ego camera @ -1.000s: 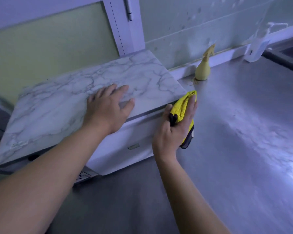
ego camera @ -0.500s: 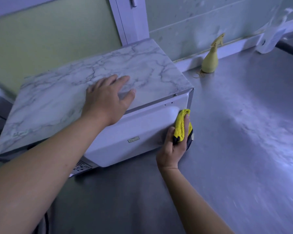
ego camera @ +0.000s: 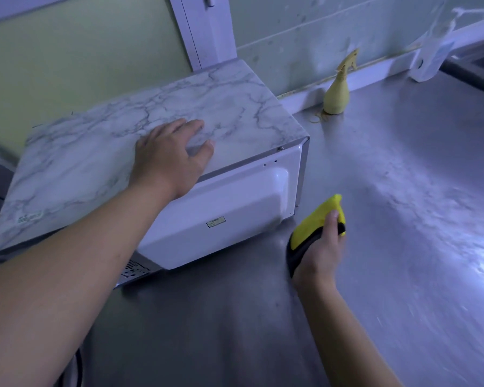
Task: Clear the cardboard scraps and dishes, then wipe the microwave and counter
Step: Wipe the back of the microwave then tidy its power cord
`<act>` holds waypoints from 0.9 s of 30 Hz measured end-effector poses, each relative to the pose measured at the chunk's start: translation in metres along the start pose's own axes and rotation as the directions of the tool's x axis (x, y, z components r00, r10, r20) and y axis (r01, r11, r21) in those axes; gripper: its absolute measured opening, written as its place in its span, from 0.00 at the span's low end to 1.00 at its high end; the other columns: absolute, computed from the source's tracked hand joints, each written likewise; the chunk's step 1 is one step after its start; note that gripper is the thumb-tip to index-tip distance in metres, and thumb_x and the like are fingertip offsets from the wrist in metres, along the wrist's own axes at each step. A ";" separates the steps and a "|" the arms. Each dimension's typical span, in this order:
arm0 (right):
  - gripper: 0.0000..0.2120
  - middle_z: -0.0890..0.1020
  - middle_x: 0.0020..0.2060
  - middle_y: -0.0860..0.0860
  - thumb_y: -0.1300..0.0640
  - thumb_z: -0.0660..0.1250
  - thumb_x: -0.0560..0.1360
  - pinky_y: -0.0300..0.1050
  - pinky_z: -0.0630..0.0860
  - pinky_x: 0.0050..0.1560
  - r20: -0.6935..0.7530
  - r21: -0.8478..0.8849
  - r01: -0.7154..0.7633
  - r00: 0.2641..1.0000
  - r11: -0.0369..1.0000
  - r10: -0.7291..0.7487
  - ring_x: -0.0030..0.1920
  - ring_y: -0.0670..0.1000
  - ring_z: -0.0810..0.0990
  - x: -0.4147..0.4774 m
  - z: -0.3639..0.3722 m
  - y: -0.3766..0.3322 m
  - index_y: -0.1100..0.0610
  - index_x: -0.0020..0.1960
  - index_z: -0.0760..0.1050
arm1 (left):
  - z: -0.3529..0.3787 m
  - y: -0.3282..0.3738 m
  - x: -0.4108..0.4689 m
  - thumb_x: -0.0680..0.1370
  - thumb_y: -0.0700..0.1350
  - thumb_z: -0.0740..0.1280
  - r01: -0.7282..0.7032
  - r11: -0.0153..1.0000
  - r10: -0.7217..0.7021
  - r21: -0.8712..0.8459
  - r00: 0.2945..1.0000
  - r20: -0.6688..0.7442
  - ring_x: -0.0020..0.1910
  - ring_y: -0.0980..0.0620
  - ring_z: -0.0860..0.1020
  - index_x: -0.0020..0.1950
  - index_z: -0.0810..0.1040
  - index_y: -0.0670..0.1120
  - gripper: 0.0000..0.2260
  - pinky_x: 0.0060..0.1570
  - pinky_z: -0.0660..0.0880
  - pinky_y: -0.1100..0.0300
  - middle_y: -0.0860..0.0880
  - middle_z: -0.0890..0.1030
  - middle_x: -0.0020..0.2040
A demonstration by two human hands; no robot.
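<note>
Steel table (ego camera: 403, 191), stained wall behind. Microwave (ego camera: 221, 213) at back left edge, left hand (ego camera: 171, 157) spread flat on top. Right hand (ego camera: 319, 247) clenched round yellow cloth (ego camera: 324, 216), just beside microwave's white side. Risk: hard wiping shoving microwave askew.

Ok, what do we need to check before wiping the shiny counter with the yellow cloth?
1. Cloth in grip: the right hand holds the yellow cloth, fingers curled round it. Ok.
2. Microwave steadied: the left hand rests flat on top of the microwave. Ok.
3. Cloth touching the counter: cannot tell.
4. Scraps or dishes on the counter in view: none show. Ok.
5. Spray bottle upright by the wall, away from the cloth. Ok.
</note>
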State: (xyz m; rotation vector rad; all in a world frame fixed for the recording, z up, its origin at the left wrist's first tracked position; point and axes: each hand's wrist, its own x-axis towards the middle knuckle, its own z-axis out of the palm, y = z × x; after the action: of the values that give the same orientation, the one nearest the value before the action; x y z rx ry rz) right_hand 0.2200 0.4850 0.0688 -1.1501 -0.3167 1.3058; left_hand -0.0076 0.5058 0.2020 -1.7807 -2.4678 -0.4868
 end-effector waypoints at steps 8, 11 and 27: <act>0.34 0.61 0.79 0.57 0.43 0.58 0.78 0.60 0.53 0.77 0.386 -0.467 0.672 0.740 0.575 -0.551 0.80 0.54 0.56 -0.026 0.079 -0.003 0.57 0.80 0.59 | -0.002 0.000 0.000 0.80 0.61 0.58 -0.003 1.000 0.003 -0.005 1.000 0.000 0.75 0.49 0.63 0.74 0.69 0.59 0.22 0.73 0.57 0.49 0.52 0.68 0.76; 0.33 0.63 0.78 0.58 0.46 0.59 0.77 0.61 0.55 0.76 0.303 -0.482 0.667 0.736 0.568 -0.606 0.79 0.57 0.59 -0.034 0.087 0.013 0.59 0.78 0.62 | -0.002 0.002 0.000 0.80 0.60 0.58 0.001 1.000 -0.001 0.007 1.000 -0.004 0.75 0.49 0.62 0.74 0.69 0.59 0.22 0.74 0.56 0.49 0.52 0.67 0.76; 0.19 0.72 0.71 0.49 0.47 0.63 0.77 0.59 0.64 0.73 0.434 -0.488 0.542 0.831 0.684 -0.348 0.72 0.46 0.68 0.004 -0.020 -0.013 0.48 0.66 0.78 | -0.001 -0.002 0.001 0.80 0.61 0.58 0.003 1.000 -0.003 -0.015 1.000 -0.003 0.75 0.50 0.62 0.73 0.70 0.59 0.22 0.73 0.55 0.50 0.54 0.68 0.76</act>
State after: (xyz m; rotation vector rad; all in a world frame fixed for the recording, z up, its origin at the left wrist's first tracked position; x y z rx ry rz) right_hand 0.2439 0.4804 0.0684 -1.2624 -1.2523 0.9415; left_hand -0.0095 0.5060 0.2026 -1.7806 -2.4710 -0.5089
